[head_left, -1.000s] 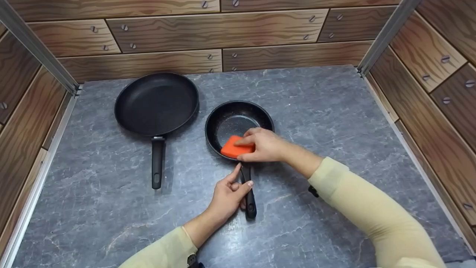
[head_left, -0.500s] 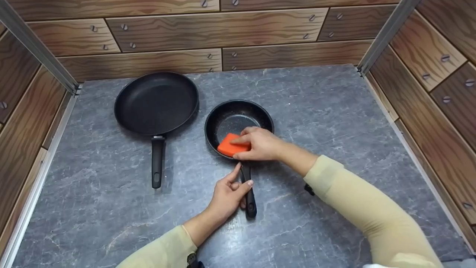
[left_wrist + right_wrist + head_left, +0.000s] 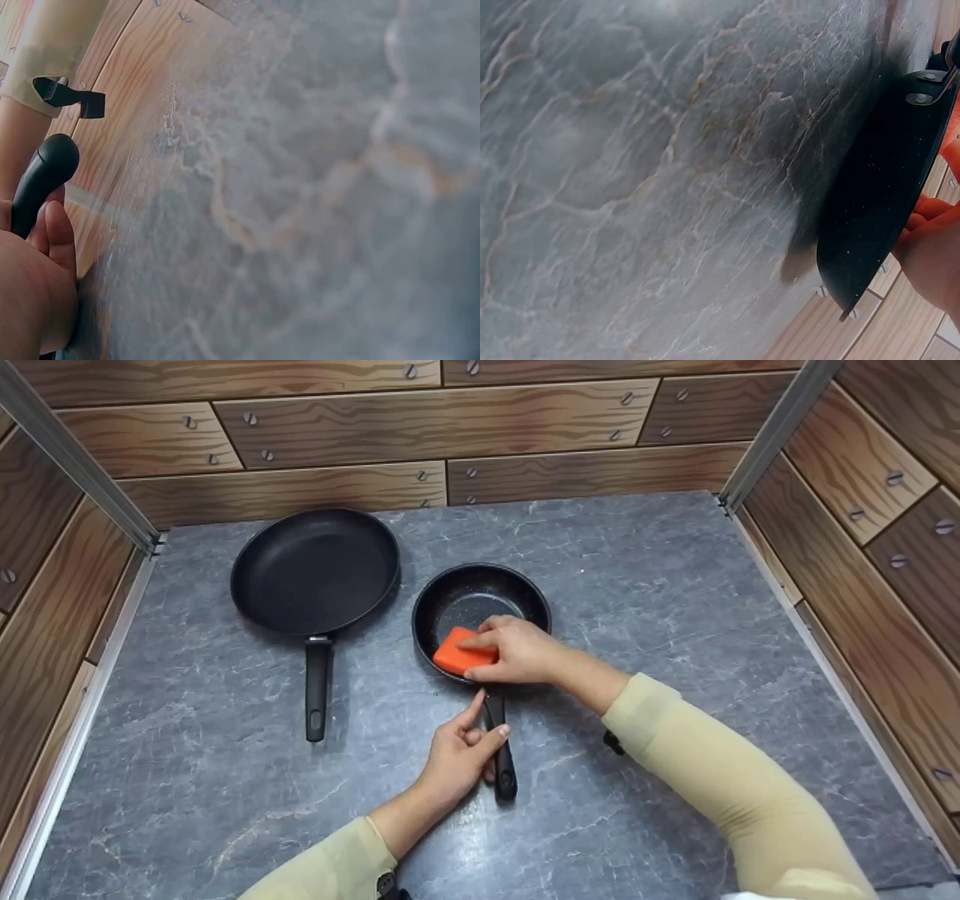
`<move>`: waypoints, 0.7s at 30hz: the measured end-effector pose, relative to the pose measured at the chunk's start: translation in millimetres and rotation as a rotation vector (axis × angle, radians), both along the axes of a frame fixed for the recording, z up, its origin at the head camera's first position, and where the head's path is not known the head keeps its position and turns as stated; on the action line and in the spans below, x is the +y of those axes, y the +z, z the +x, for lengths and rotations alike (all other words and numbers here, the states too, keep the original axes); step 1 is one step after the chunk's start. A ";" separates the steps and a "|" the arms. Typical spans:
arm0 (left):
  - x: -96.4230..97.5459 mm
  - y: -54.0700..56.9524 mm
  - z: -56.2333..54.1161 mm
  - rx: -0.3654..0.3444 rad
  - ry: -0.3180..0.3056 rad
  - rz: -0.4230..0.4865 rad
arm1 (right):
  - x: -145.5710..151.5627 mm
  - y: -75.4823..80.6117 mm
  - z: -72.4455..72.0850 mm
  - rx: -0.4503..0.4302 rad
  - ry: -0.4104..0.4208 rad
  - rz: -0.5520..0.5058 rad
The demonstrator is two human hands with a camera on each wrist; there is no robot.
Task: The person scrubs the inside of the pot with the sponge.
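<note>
In the head view a small black frying pan (image 3: 480, 577) with a speckled inside lies mid-table, its handle (image 3: 505, 769) toward me. My left hand (image 3: 457, 754) grips that handle, thumb on top and forefinger stretched toward the pan's rim. An orange sponge (image 3: 454, 654) sits inside the pan at its near left side, pinched by my right hand (image 3: 521, 649). The left wrist view has the handle's end (image 3: 58, 157) above my left palm (image 3: 37, 292). In the right wrist view the pan's outer wall (image 3: 877, 172) hides most of the sponge; part of my right hand (image 3: 934, 247) shows behind it.
A larger black frying pan (image 3: 315, 570) lies at the back left, handle toward me. Wood-patterned walls (image 3: 435, 427) close off the back and both sides of the grey marbled table (image 3: 637, 555).
My right hand has slid the orange sponge leftward along the near inside of the small pan. My left hand keeps its hold on the handle, and both pans stay in place.
</note>
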State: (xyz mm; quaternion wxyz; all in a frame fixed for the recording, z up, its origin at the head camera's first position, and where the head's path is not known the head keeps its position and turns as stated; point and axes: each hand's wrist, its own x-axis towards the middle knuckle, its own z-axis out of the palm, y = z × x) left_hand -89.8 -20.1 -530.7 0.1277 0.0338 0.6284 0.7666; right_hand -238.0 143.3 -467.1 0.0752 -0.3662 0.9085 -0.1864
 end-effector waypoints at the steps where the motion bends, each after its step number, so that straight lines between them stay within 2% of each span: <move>1: -0.1 -0.2 0.0 -0.001 0.000 0.001 | -0.6 -0.4 -0.3 -0.004 -0.002 0.002; 21: 0.4 -0.7 -0.1 0.008 -0.005 -0.008 | -12.2 -5.9 -5.3 -0.002 -0.060 -0.014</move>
